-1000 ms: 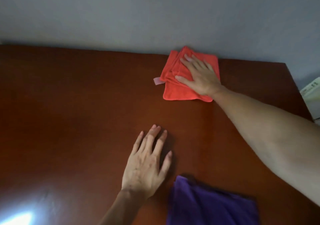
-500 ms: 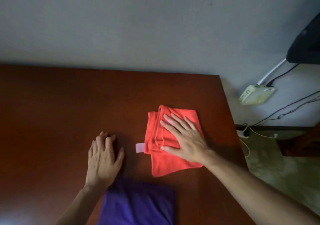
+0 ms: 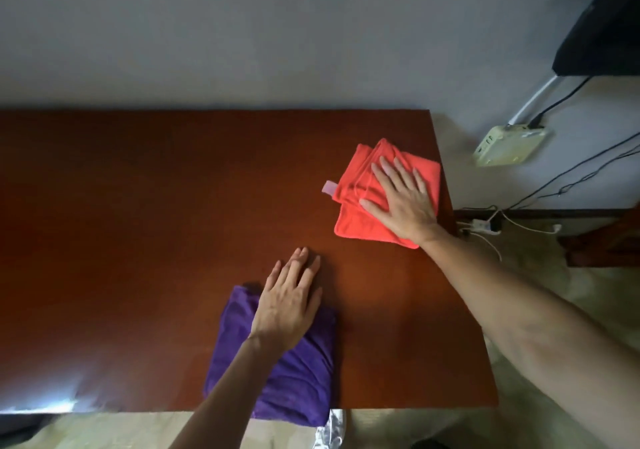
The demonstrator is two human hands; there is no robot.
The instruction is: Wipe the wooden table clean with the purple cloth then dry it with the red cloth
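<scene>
Your right fingers (image 3: 398, 178) are spread out flat and straight, pressing down on top of the red cloth (image 3: 356, 206). They are not curled around it or pinching it, just lying on it with the palm down. Your right hand (image 3: 403, 202) covers the right part of that cloth, and your wrist sits over its near corner. The red cloth is folded in layers and lies near the far right corner of the wooden table (image 3: 156, 206), with its right side close to the table's right edge. A small pink tag (image 3: 329, 187) sticks out from its left side.

Your left fingers (image 3: 301, 268) are also straight and close together, with the tips resting on the bare wood. Your left hand (image 3: 287, 305) lies flat with the palm down, and the back part of the palm is on the top edge of the purple cloth (image 3: 298, 372). It holds nothing. The purple cloth lies at the near edge of the table, and its lower end hangs a little over that edge. The two cloths are well apart, with bare wood between them.

Past the right edge of the table, a pale box (image 3: 509, 145) with wires hangs on the wall (image 3: 242, 33), and a power strip (image 3: 483, 225) lies low by the wall
</scene>
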